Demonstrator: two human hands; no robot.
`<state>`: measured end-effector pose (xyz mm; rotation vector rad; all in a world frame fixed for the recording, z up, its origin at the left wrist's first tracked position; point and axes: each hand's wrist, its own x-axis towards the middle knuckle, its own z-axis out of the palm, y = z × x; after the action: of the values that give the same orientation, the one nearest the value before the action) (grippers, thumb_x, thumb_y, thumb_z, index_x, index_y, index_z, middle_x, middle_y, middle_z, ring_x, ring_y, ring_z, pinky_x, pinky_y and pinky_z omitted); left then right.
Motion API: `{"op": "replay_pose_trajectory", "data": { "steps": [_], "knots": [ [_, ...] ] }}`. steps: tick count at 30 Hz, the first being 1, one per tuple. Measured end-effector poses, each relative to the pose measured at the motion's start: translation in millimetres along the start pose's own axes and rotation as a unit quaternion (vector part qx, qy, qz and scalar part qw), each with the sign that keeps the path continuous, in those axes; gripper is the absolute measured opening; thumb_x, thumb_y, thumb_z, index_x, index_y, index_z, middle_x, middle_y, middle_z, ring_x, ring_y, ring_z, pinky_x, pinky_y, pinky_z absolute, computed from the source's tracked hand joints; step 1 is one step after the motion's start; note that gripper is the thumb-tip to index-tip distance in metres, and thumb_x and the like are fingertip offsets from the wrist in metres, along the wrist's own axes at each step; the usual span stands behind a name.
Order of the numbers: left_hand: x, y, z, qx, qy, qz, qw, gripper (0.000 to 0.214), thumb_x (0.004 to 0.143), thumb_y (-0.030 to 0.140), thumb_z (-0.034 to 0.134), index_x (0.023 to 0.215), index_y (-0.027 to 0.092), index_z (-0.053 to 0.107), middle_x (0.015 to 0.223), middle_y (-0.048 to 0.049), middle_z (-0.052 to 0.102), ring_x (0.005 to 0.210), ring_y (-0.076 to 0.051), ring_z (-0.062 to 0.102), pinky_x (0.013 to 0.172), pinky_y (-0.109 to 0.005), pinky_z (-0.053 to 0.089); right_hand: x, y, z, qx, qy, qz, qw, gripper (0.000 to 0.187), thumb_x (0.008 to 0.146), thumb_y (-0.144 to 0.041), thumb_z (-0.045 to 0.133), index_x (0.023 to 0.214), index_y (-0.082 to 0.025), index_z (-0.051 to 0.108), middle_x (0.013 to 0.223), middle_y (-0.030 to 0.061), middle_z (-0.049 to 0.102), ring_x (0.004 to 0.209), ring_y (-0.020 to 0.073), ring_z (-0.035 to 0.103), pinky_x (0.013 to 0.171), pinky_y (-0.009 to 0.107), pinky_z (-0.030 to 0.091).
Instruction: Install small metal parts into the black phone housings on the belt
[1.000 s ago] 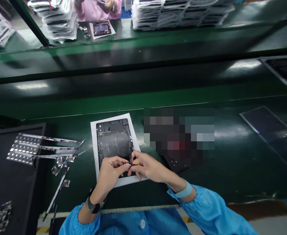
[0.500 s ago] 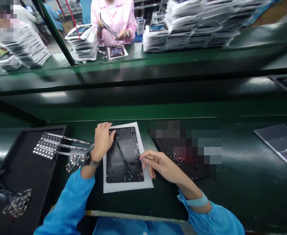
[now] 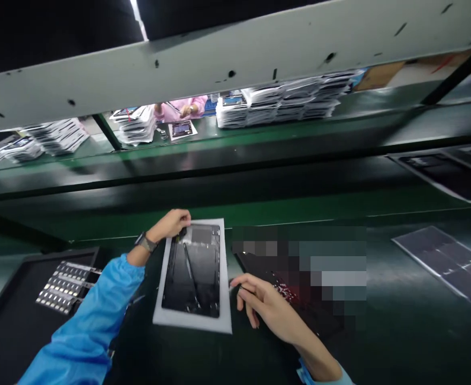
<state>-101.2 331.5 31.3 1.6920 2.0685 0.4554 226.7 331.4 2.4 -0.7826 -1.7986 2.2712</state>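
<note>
A long, glossy dark-green workbench (image 3: 400,321) runs across the room, and at its near edge the person's left arm, in a crinkled bright-blue sleeve (image 3: 86,331), stretches forward toward eleven o'clock. The left hand (image 3: 171,223), wrist bent and a watch (image 3: 145,242) strapped just behind it, rests with curled fingers pressed on the top-left corner of the tablet shell (image 3: 193,272), pinning it rather than gripping it. That shell is a flat black rectangle, slightly shiny, with a thin dark cable lying diagonally across it, and it sits on a matte white sheet (image 3: 191,321) directly ahead of the person. At three o'clock from the shell the right hand (image 3: 265,305) hovers palm-down just beside the sheet's edge, thumb and forefinger pinched on something thin (too small to make out). At nine o'clock a black tray (image 3: 14,321) holds strips of small silvery metal parts (image 3: 62,280). Far across at twelve o'clock, stacks of white-wrapped units (image 3: 283,101) line another bench, beside a co-worker's pink sleeve (image 3: 179,109).
</note>
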Motion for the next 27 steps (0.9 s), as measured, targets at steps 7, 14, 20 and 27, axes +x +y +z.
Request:
{"op": "replay_pose_trajectory", "data": {
  "steps": [7,14,20,27],
  "knots": [
    [143,-21,-87.1,0.048,0.075,-0.043,0.995,0.009,0.078,0.012,0.061,0.076,0.014,0.07,0.07,-0.002,0.068,0.072,-0.016,0.058,0.07,-0.026,0.042,-13,-11,-48,-0.134,0.224,-0.041,0.965,0.038,0.093,-0.059,0.049,0.099,-0.022,0.056,0.075,0.0011,0.056,0.053,0.0145,0.047,0.048,0.028,0.038],
    [164,-56,-94.0,0.077,0.152,-0.108,0.979,0.013,0.084,0.017,0.058,0.084,0.011,0.069,0.088,-0.0089,0.072,0.093,-0.024,0.062,0.087,-0.035,0.044,-40,-13,-105,-0.324,0.396,-0.011,0.859,0.028,0.092,-0.049,0.047,0.08,-0.024,0.055,0.076,0.005,0.063,0.071,0.0247,0.06,0.064,0.035,0.047],
    [108,-29,-89.4,0.059,0.184,-0.098,0.976,0.029,0.087,0.02,0.052,0.105,0.006,0.07,0.104,-0.0138,0.073,0.097,-0.025,0.064,0.092,-0.034,0.043,-27,-16,-88,-0.391,0.262,0.063,0.88,0.015,0.085,-0.039,0.059,0.079,-0.025,0.06,0.074,0.0038,0.065,0.068,0.0252,0.06,0.065,0.036,0.044],
    [-157,25,-68.5,-0.004,0.185,-0.088,0.979,0.035,0.08,0.054,0.061,0.092,0.024,0.076,0.097,-0.0048,0.076,0.093,-0.027,0.068,0.085,-0.031,0.05,-13,-1,-78,-0.437,0.218,0.013,0.872,0.013,0.078,-0.033,0.06,0.068,-0.025,0.061,0.07,0.0062,0.068,0.068,0.0286,0.063,0.061,0.037,0.045]
  ]
}}
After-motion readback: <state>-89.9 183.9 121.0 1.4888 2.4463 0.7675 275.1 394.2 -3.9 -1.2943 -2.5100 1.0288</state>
